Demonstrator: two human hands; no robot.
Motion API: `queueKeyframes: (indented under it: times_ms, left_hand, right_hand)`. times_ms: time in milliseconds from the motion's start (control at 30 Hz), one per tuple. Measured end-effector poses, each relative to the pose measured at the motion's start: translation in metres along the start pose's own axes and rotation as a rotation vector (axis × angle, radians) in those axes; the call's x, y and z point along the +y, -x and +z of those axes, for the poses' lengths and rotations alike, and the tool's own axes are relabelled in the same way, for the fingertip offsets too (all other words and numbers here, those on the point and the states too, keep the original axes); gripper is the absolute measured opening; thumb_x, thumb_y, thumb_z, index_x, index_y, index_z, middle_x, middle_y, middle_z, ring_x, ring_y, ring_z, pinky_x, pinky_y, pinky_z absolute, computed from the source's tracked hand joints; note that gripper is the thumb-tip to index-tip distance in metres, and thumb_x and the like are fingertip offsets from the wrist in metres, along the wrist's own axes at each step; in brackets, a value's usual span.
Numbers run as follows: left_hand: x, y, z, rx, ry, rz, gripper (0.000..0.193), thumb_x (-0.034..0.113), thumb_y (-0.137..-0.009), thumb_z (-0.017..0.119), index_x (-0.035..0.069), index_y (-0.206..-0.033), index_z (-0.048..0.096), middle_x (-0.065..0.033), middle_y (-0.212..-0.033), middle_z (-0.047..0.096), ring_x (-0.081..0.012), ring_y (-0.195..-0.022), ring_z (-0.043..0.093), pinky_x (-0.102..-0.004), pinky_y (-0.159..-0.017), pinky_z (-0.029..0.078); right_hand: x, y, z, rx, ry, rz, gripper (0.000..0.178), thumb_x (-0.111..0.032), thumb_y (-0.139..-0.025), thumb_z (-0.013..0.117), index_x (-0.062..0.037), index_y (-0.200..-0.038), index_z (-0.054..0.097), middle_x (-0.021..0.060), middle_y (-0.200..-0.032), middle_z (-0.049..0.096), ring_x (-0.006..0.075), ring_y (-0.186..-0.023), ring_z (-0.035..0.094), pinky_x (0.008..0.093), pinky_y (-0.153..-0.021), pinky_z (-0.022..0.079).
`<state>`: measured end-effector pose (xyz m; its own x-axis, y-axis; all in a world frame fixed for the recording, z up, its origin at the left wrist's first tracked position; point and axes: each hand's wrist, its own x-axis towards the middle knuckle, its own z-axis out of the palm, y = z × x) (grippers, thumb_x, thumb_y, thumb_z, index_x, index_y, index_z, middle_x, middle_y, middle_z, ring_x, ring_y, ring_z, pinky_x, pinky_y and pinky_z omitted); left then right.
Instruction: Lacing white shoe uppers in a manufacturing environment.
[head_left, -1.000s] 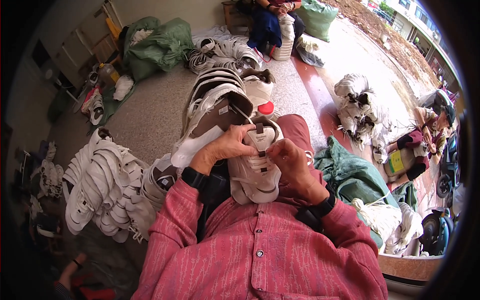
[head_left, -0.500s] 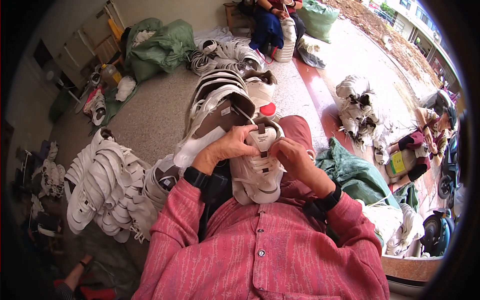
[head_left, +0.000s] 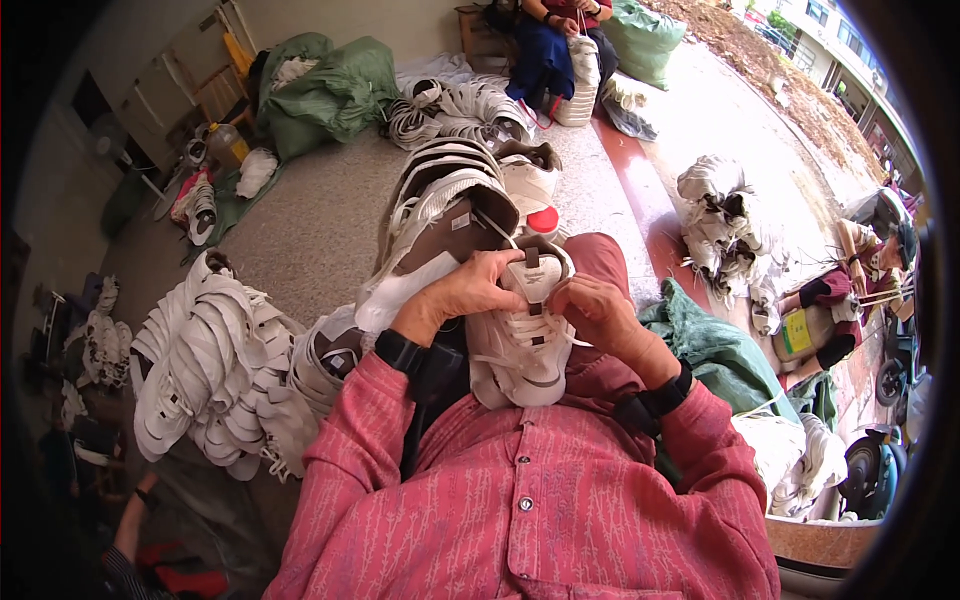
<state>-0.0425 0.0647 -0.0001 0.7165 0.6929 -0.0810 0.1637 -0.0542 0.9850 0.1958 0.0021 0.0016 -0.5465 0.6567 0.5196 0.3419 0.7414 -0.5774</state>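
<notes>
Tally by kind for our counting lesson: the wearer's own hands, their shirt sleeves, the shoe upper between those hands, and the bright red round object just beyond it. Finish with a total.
Hands: 2 (left hand, right hand)
Sleeves: 2 (left sleeve, right sleeve)
Shoe upper: 1
Red round object: 1
Total: 6

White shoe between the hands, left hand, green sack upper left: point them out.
White shoe (head_left: 522,342): head view, on its laced upper.
Left hand (head_left: 460,294): head view, on the back of the hand.
Green sack (head_left: 338,100): head view, on its bulging side.
</notes>
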Motion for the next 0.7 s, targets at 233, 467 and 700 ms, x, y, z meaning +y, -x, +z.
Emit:
queueKeyframes:
  times_ms: [233, 467, 700]
  left_hand:
    - [-0.002, -0.002, -0.001, 0.008, 0.004, -0.007, 0.081, 0.005, -0.070, 0.077, -0.015, -0.137, 0.036, -0.0134, -0.109, 0.067, -0.0150, -0.096, 0.062, -0.0252, -0.086, 0.048]
    - [-0.015, -0.005, -0.006, 0.036, -0.036, 0.032, 0.078, 0.007, -0.068, 0.078, -0.013, -0.134, 0.043, -0.0136, -0.106, 0.069, -0.0153, -0.095, 0.062, -0.0262, -0.086, 0.049]
    - [-0.013, -0.005, -0.002, 0.056, -0.049, 0.057, 0.075, 0.009, -0.069, 0.079, -0.013, -0.133, 0.044, -0.0123, -0.104, 0.069, -0.0146, -0.094, 0.063, -0.0268, -0.085, 0.049]
  right_hand:
    - [-0.003, -0.008, 0.002, -0.015, 0.061, -0.069, 0.016, 0.004, -0.071, 0.062, -0.0056, -0.080, 0.053, 0.0086, -0.080, 0.059, 0.0305, -0.078, 0.060, 0.0368, -0.066, 0.048]
    - [-0.011, 0.000, 0.023, 0.175, -0.047, -0.015, 0.016, 0.006, -0.072, 0.063, -0.0049, -0.078, 0.052, 0.0084, -0.076, 0.058, 0.0302, -0.072, 0.059, 0.0360, -0.063, 0.047]
    - [-0.026, 0.004, 0.020, 0.198, -0.107, 0.356, 0.010, 0.003, -0.078, 0.063, -0.0037, -0.080, 0.056, 0.0112, -0.075, 0.061, 0.0300, -0.073, 0.063, 0.0358, -0.063, 0.049]
